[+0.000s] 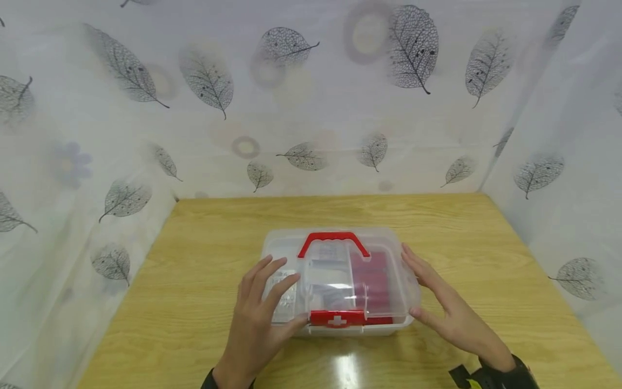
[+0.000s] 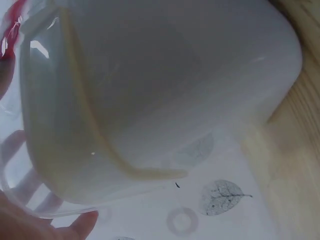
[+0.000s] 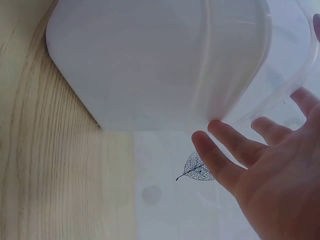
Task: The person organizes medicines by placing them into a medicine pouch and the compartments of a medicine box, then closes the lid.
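A first-aid box with a clear lid (image 1: 384,237) and a white base (image 1: 330,331) stands on the table. Its red handle (image 1: 335,236) lies on the lid, and a red latch (image 1: 320,317) with a white cross is at the front. My left hand (image 1: 255,319) spreads its fingers over the lid's left side, thumb at the latch's left end. On the other side, my right hand (image 1: 452,308) has its fingers stretched along the lid's right edge, thumb at the front right corner. Dark red packs (image 1: 371,281) and white packets (image 1: 286,297) show through the lid.
The wood-grain table (image 1: 209,232) surrounds the box. A white sheet (image 1: 320,119) printed with leaves hangs behind the table and along both sides. A dark sleeve and a strapped device (image 1: 466,376) are at my right wrist.
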A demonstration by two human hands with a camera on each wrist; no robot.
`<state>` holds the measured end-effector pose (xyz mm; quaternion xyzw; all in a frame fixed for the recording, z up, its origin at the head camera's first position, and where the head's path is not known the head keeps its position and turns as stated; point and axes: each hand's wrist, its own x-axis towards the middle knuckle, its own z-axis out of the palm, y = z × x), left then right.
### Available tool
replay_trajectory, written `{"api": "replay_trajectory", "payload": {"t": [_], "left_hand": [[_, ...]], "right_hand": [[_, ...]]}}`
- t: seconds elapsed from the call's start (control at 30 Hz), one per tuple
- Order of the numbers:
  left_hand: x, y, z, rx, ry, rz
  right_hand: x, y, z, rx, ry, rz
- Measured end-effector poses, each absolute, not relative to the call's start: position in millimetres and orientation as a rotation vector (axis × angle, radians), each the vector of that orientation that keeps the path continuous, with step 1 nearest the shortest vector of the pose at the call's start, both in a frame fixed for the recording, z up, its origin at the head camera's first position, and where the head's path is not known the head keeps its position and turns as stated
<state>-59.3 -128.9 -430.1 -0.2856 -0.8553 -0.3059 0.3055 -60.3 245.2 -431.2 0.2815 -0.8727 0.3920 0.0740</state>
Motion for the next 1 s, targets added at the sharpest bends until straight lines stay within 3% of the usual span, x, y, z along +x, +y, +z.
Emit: {"api": "replay_trajectory", "payload": {"t": [0.47,1.0], "left_hand": [[-53.7,-137.7,-450.9,-0.946,-2.256,-0.653],[-48.3,-124.2,-451.9,-0.759,-2.25,-0.685]], "right_hand": [[-56.3,245.2,-445.4,0.926,-2.53,1.322],[-56.7,232.5,-440.4,0.804,-2.569,1.232]]}}
